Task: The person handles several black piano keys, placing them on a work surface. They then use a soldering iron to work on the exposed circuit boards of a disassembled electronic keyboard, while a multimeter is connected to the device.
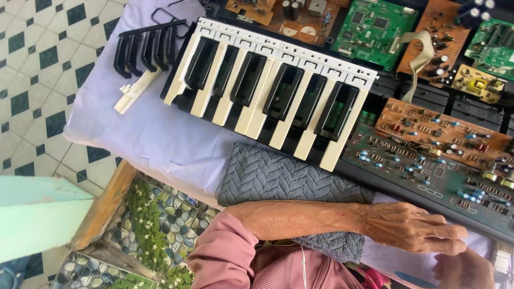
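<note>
My left hand [412, 227] lies at the near edge of the table, back up, fingers stretched flat towards the right, with nothing visible in it. Its forearm rests across a grey knitted cloth [273, 179], and the sleeve is pink. My right hand [463, 270] shows only partly at the bottom right corner, just under the left fingers; its grip is hidden. A block of cream and black keyboard keys [267, 88] lies beyond the cloth, on an opened keyboard chassis with a long dark green circuit board [428, 166] beside my left hand.
A loose set of black keys [144, 48] and a cream key [136, 91] lie on the lilac table cover [150, 139] at the left. Several brown and green circuit boards [375, 27] fill the far right. Tiled floor lies beyond the table's left edge.
</note>
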